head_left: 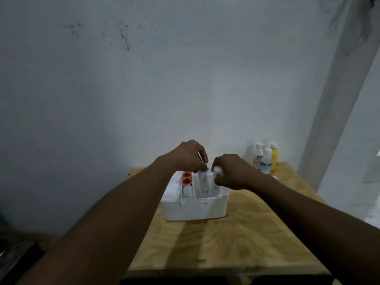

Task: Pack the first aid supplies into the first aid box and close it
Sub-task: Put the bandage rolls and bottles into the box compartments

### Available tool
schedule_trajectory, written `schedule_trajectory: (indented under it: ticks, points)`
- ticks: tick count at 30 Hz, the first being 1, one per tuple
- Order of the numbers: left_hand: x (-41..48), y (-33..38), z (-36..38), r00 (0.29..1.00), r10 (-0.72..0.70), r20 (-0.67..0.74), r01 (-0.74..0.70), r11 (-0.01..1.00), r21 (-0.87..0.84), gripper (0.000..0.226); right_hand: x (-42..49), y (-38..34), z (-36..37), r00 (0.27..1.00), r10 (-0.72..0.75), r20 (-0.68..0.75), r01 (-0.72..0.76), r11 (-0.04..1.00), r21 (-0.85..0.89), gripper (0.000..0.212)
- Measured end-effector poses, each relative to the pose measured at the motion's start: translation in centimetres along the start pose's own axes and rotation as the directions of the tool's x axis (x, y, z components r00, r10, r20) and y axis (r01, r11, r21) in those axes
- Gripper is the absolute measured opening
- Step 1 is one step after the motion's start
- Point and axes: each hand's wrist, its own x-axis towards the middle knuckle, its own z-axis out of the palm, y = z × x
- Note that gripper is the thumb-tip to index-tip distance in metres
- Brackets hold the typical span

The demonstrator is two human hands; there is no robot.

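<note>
An open white first aid box (195,210) stands on the wooden table (236,243). Its left part holds two red-capped white items (186,181) and white folded material (172,188). My left hand (190,156) pinches the top of a white wrapped roll (203,182) that stands upright in the box's middle compartment. My right hand (231,171) grips the top of a second white wrapped roll (216,185) just to its right, also partly inside the box. No lid is visible.
Several bottles (264,157), white ones and a yellow one, stand at the table's back right corner against the wall. A grey wall rises right behind the box. A dark object lies at the lower left, off the table.
</note>
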Motion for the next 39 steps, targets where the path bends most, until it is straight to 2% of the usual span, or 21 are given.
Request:
schedule_trajectory:
  ticks: [9,16,19,23,39]
  points:
    - [-0.2,-0.2,2.3,0.986,-0.026,0.162,0.001,0.989,0.15,0.036,-0.1,0.7,2.8,0.994,0.048,0.102,-0.052,0.998,0.033,0.036]
    - [-0.6,-0.9,2.1,0.961,-0.09,0.262,0.048,0.985,0.163,0.04,-0.2,0.4,2.8,0.99,0.008,0.141,-0.022,0.995,0.102,0.027]
    - [-0.8,-0.7,1.8,0.948,-0.09,0.305,0.041,0.986,0.163,0.033,-0.3,0.1,2.7,0.989,0.0,0.149,-0.021,0.99,0.142,0.024]
    - [-0.7,-0.8,1.3,0.943,-0.093,0.319,0.044,0.986,0.159,0.02,-0.5,0.0,2.7,0.987,-0.003,0.158,-0.027,0.982,0.185,0.03]
    - [-0.2,-0.8,1.3,0.955,-0.105,0.278,0.073,0.99,0.122,0.019,-0.5,1.2,2.5,0.987,0.023,0.162,-0.061,0.97,0.235,0.038]
